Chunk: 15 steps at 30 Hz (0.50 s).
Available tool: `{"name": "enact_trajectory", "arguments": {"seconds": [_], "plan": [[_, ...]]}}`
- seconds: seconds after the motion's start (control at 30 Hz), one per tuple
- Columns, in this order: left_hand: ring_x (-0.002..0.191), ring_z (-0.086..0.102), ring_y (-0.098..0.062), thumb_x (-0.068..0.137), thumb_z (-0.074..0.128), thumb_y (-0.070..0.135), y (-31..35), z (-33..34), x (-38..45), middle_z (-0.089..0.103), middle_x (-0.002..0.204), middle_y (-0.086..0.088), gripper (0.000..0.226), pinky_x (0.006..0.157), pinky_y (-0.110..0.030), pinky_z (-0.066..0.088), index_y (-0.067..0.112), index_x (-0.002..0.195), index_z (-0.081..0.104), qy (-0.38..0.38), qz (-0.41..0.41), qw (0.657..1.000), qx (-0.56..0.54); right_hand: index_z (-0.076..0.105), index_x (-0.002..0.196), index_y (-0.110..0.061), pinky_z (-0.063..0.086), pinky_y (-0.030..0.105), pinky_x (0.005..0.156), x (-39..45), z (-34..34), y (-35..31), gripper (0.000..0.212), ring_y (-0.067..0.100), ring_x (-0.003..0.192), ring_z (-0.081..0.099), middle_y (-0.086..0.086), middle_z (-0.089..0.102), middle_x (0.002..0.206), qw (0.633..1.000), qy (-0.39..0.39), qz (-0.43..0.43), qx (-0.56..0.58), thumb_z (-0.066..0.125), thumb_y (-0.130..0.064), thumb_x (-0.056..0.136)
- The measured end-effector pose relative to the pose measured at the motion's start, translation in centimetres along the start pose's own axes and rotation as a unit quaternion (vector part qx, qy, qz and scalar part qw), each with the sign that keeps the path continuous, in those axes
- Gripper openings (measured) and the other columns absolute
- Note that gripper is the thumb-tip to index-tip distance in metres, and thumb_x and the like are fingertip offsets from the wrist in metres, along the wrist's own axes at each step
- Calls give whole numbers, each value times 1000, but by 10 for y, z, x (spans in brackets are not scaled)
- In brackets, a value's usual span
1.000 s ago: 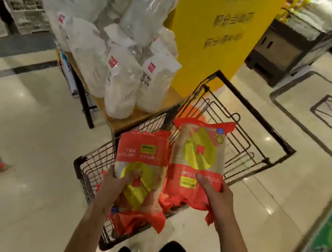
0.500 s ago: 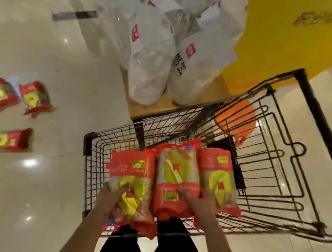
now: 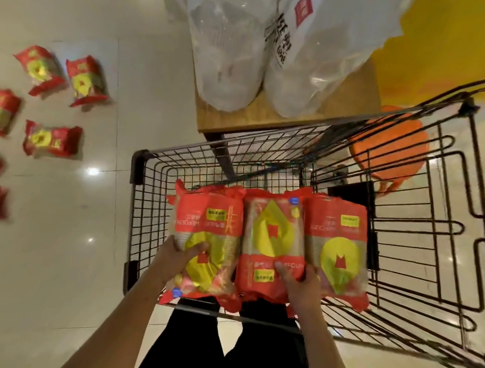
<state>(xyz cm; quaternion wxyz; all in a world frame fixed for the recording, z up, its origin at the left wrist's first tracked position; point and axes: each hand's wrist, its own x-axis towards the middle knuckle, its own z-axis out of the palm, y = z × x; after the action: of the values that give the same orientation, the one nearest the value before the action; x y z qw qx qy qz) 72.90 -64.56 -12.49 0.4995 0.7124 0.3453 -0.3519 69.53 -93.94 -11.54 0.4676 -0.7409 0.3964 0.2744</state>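
Three red packs [image 3: 269, 243] lower over the cart [image 3: 138, 165] than before

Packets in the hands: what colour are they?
The packets are red with a big yellow patch on the front; the head view shows it.

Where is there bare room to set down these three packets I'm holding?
The cart looks bare: its wire bottom shows open beyond the three packets up to the far wall, and on their right. The floor on the left is crowded with scattered packets, and bags fill the wooden table except its near edge.
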Motion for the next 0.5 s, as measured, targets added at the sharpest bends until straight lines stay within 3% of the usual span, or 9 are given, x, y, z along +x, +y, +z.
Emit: {"name": "enact_trajectory", "arguments": {"seconds": [0.17,0.3,0.5], "plan": [[95,76,-24,56,91,59,-15,13,7,75,113,-7,92,61,-36,62,17,129,56,6,-18,999,-50,63,123,-6,55,44,94,16,-11,1,57,26,99,65,10,70,110,998,-46,12,-45,82,-39,80],[99,73,-23,71,89,43,-16,23,2,73,110,-2,71,83,-45,62,17,125,53,26,-16,997,-71,64,123,-5,53,36,89,17,-7,6,57,23,98,65,9,70,109,998,-30,0,-52,83,-37,79],[103,70,-23,46,92,67,-27,20,10,70,117,-3,107,92,-49,59,17,129,48,56,-52,996,-49,61,128,-6,52,39,95,10,-3,3,69,32,112,65,12,71,119,994,-28,-9,-108,79,-51,79]]}}
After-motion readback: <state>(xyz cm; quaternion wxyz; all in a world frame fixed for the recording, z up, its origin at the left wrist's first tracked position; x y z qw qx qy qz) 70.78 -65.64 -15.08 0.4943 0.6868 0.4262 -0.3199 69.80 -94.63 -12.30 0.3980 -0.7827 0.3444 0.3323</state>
